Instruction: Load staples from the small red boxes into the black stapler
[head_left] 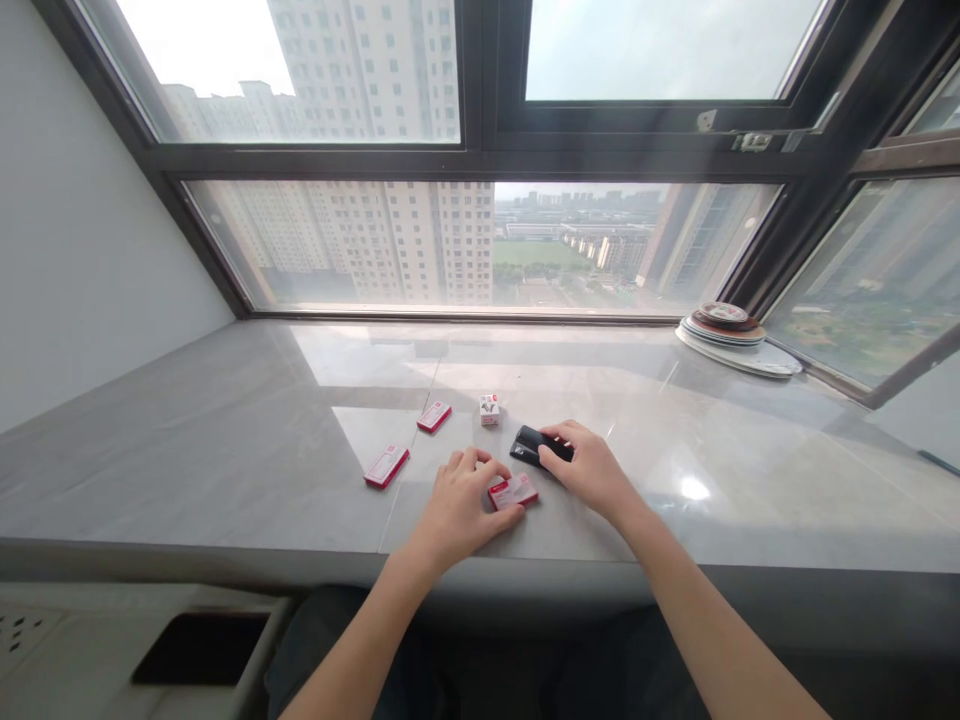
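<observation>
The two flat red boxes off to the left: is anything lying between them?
No. In the head view, only bare grey sill shows between the nearer red box and the farther red box.

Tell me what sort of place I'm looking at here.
Probably a high-rise flat: a wide stone window ledge used as a desk, big dark-framed windows over tower blocks, a stack of plates in the corner. Left hand holds a small red box; right hand a black stapler.

My right hand [589, 468] covers part of the black stapler [531, 444]; printing on the red boxes [513, 491] is too small to read, possibly staples.
</observation>
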